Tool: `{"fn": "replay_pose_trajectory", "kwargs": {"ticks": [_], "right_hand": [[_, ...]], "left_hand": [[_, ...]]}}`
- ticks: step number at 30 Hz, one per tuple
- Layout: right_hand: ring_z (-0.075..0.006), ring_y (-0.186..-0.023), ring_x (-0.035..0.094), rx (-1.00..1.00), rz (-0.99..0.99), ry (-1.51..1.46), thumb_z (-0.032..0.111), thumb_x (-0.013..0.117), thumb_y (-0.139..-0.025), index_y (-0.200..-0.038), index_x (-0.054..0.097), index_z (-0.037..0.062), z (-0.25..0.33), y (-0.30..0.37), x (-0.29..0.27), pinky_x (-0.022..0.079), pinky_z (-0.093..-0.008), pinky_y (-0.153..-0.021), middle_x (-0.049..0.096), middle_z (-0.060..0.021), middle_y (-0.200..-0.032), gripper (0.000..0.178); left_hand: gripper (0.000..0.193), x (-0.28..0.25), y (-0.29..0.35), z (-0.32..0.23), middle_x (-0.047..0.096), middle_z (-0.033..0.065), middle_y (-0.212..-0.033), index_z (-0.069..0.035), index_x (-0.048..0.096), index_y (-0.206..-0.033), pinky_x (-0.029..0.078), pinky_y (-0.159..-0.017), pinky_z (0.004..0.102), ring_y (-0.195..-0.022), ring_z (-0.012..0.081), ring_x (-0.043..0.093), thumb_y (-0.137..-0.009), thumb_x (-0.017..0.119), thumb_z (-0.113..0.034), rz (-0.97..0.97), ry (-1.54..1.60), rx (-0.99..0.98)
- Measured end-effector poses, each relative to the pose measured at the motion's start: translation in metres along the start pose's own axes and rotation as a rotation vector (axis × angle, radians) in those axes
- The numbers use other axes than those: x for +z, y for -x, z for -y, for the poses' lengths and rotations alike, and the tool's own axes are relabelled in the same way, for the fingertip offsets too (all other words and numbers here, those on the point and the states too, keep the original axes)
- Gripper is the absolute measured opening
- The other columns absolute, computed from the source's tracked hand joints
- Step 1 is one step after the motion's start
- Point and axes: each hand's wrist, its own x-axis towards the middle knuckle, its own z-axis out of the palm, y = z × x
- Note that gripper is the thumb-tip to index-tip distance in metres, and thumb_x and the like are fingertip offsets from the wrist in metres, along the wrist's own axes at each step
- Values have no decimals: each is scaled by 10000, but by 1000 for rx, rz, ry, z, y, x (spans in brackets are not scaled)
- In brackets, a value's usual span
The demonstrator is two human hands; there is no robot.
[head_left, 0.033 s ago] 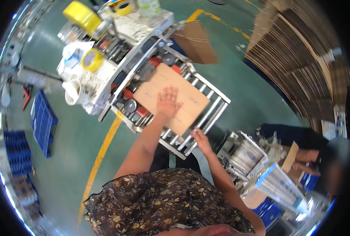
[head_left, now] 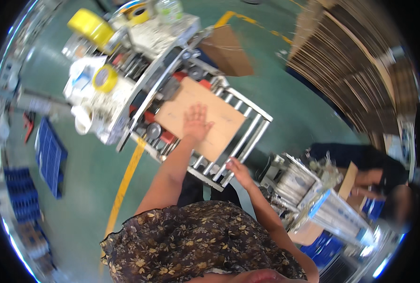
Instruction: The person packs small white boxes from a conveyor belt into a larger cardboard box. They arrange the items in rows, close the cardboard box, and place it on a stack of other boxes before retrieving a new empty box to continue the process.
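Note:
A flat-topped brown cardboard box [head_left: 224, 125] lies on the roller conveyor [head_left: 261, 129] of a taping machine, its far left side between the red and black side belts. My left hand [head_left: 196, 125] is open, fingers spread and palm down on the middle of the box's top. My right hand [head_left: 239, 170] is beside the box's near corner, over the conveyor's near right end. Its fingers are slightly bent and blurred, with nothing visible in them. Whether it touches the box or the frame, I cannot tell.
Yellow tape rolls [head_left: 105, 78] and a white cup [head_left: 82, 119] are on the machine's left side. Flattened cardboard stacks [head_left: 342, 66] stand at far right. A co-worker [head_left: 361, 165] works at the right by another machine [head_left: 295, 184]. Blue pallets [head_left: 49, 155] stand at left.
The view has shifted slightly, so the machine and box appear a little further left. My left hand stays flat on the box; my right hand stays near its corner.

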Motion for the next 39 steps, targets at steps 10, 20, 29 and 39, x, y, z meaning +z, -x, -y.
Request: {"fn": "replay_pose_trajectory", "kwargs": {"ticks": [10,20,29,39], "right_hand": [[-390,-1166,600,892,-306,381,405,525,-931,-1294,606,76,-121,206,94,473,-485,-988,644,-206,-1247,496],[-391,-1134,614,456,-839,104,436,566,-944,-1324,586,111,-139,284,190,482,-476,-962,665,-186,-1200,500],[-382,-1203,580,807,-943,-151,509,549,-945,-1307,607,62,-296,473,232,456,-470,-1006,637,-185,-1280,578],[-390,-1137,564,738,-2113,179,214,622,-876,-1120,632,11,-415,802,109,458,-457,-991,613,-232,-1172,317]], "left_hand": [[695,2,9,-4,331,229,-1542,-22,344,-1485,221,-1181,494,-1438,408,281,-951,524,-429,1,389,597],[564,128,152,-106,518,219,-1357,-4,503,-1359,371,-1054,446,-1259,367,462,-961,548,-401,1318,-84,1178],[503,190,196,-194,608,181,-1205,-28,580,-1277,429,-952,415,-1110,296,545,-971,549,-426,1268,-387,1140],[463,240,389,-381,708,139,-1035,-54,666,-1185,494,-839,380,-945,217,637,-982,551,-454,1386,-269,1319]]}}
